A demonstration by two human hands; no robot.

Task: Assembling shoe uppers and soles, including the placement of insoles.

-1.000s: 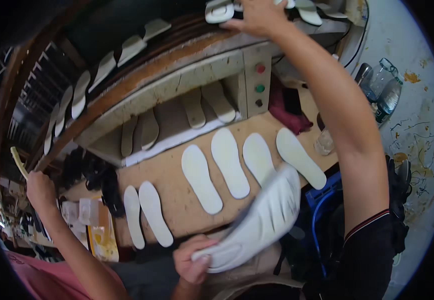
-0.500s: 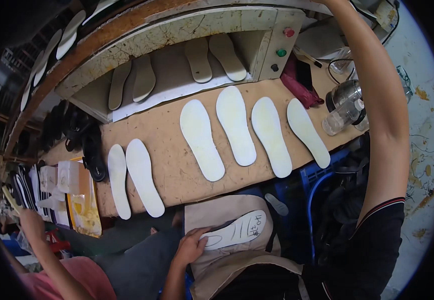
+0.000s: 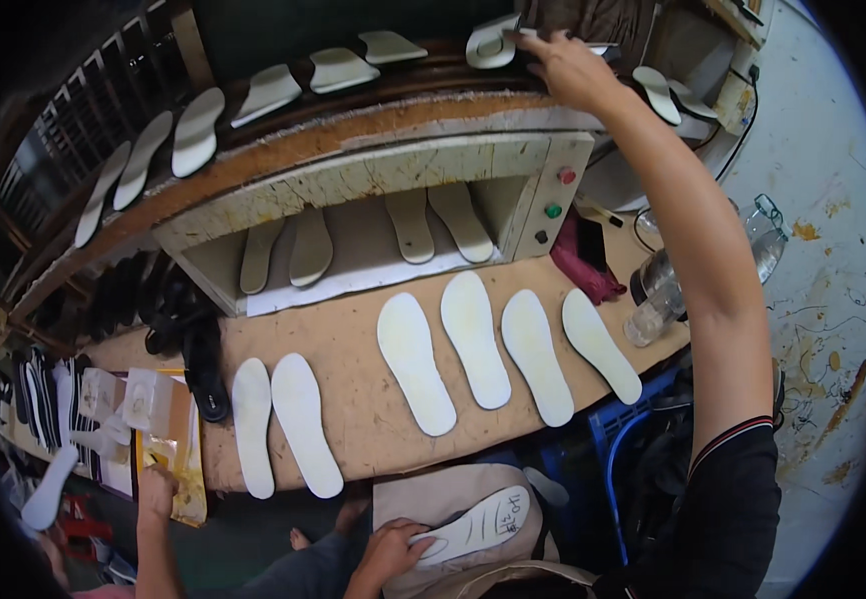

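My left hand (image 3: 393, 552) is closed on the edge of a white shoe insole (image 3: 475, 529) lying on my apron-covered lap. Dark pen lines and handwriting mark this insole's upper face. My right hand (image 3: 575, 70) reaches up to the shelf above the bench, its fingers bent over a pale insole (image 3: 491, 46) with an oval outline on it. Where the fingertips meet that insole is small and partly hidden. Four white insoles (image 3: 476, 339) lie in a row on the bench, and a pair (image 3: 305, 424) lies to their left.
A box-shaped heater (image 3: 373, 170) with buttons holds several insoles. More insoles (image 3: 196, 132) lean along the shelf (image 3: 353, 115). Clear bottles (image 3: 656, 311) stand at the right. At left, a co-worker's hand (image 3: 157, 491) is over a yellow-stained tray (image 3: 191, 494); a blue crate (image 3: 643, 409) is below.
The view has tilted up, showing the shelf and my right hand, whose fingers were out of sight before. The co-worker's hand has moved to the tray. My left hand keeps its insole.
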